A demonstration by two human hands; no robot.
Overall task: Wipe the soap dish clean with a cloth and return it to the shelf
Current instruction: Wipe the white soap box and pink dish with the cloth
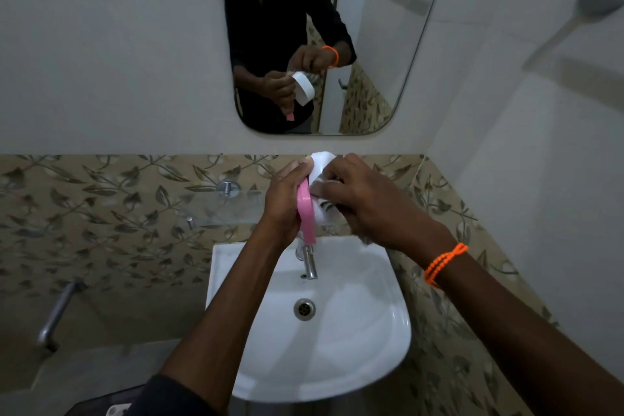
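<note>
Above sink [236, 331], mid-wipe — left hand [282, 203] gripping soap dish [306, 213], right hand [364, 203] pressing bunched cloth [322, 164] inside. Next: onto glass shelf [216, 209].

Dim, soft focus, edges bowed, perhaps slight blur

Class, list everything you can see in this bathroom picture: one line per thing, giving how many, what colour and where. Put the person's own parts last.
Soap dish: one, pink and white, held on edge above the basin.
Cloth: one, white, against the dish.
Basin: one, white, below the hands.
Tap: one, chrome, at the basin's back.
Drain: one, metal, in the basin's middle.
Glass shelf: one, clear, on the patterned tiles.
Mirror: one, above the shelf.
Bracelet: one, orange, on the right wrist.
Left hand: grips the dish.
Right hand: presses the cloth to the dish.
</note>
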